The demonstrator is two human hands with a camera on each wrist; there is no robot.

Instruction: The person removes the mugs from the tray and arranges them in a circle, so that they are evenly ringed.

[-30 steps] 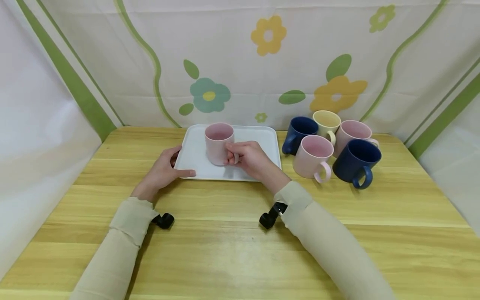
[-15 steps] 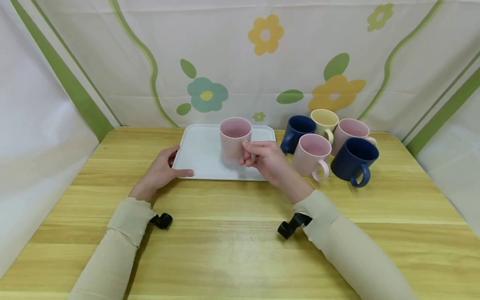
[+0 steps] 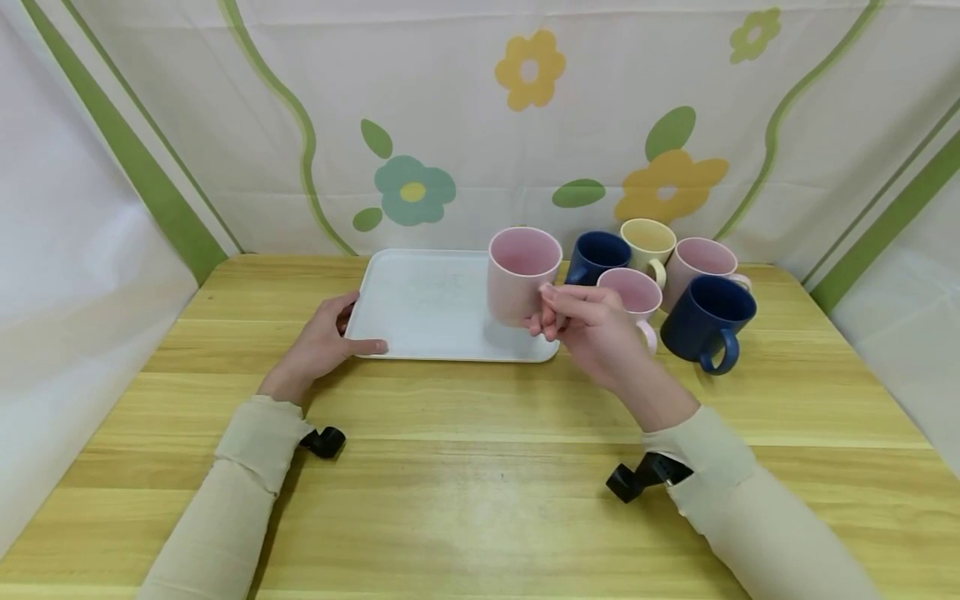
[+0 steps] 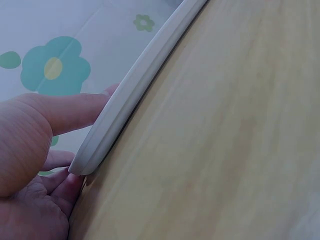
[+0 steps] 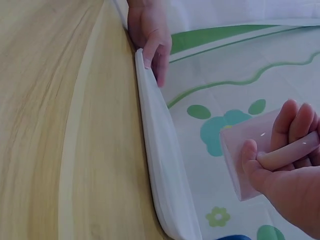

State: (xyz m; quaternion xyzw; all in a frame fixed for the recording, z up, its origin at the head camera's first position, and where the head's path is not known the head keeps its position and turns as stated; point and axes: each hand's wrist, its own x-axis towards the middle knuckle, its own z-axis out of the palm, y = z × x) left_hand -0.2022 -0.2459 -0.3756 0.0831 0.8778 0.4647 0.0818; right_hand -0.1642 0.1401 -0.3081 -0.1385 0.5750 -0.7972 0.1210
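In the head view, my right hand [image 3: 600,333] holds a pink mug [image 3: 517,287] by its handle, upright above the right end of a white tray [image 3: 423,312]. The right wrist view shows fingers and thumb wrapped about the handle [image 5: 290,152], with the mug apart from the tray. At the tray's left side, my left hand [image 3: 322,337] grips the front corner. Its thumb [image 4: 75,112] lies over the rim [image 4: 117,112] in the left wrist view, and the other fingers are at the corner's underside, partly hidden.
Right of the tray stand several mugs: a dark blue one [image 3: 602,252] at the back, a cream one [image 3: 648,242], a pink one [image 3: 705,262], another dark blue one [image 3: 697,325] and a pink one [image 3: 630,292] partly behind my right hand. A flowered curtain [image 3: 465,100] hangs behind the wooden table [image 3: 450,467].
My right hand has lifted the pink mug off the middle of the tray and carried it right, towards the other mugs. My left hand stays on the tray's corner.
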